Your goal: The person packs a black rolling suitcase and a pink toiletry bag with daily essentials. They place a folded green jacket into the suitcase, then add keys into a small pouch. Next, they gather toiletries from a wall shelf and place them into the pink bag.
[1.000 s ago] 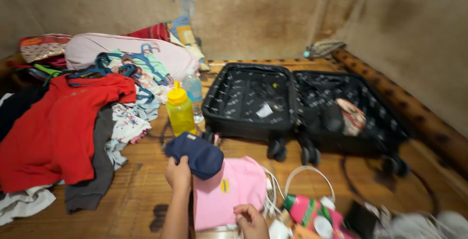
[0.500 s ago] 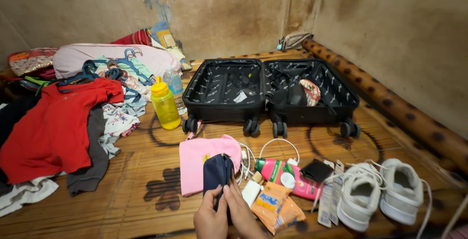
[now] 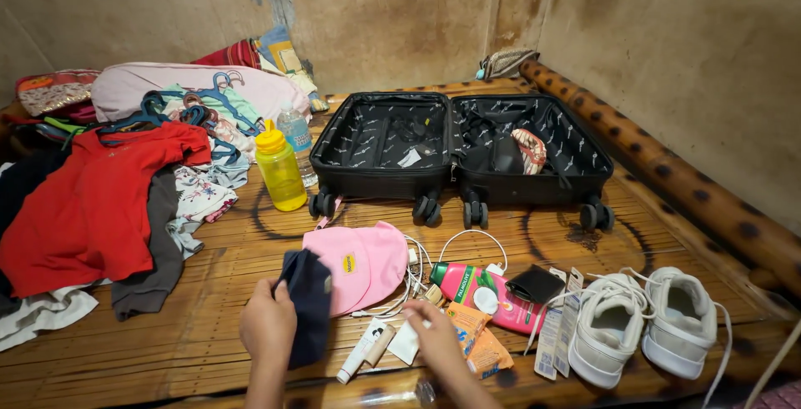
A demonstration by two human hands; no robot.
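Note:
My left hand (image 3: 269,324) grips a dark navy cloth item (image 3: 307,305) held upright just left of a pink cap (image 3: 367,260) lying on the wooden floor. My right hand (image 3: 434,331) rests with fingers apart on small items: a white tube (image 3: 360,350), a small white packet (image 3: 406,344) and an orange sachet (image 3: 471,325). A pink and green bottle (image 3: 480,288) and a white cable (image 3: 471,238) lie just beyond. An open black suitcase (image 3: 455,146) sits further back.
A yellow bottle (image 3: 279,167) stands left of the suitcase. A heap of clothes with a red shirt (image 3: 92,200) and hangers fills the left side. White sneakers (image 3: 642,321) and a black wallet (image 3: 536,284) lie at right. A bamboo pole (image 3: 667,175) runs along the right wall.
The view has shifted back and steadied. Both hands were together on the navy item; now the left hand alone holds it to the left and the right hand has moved onto the small items.

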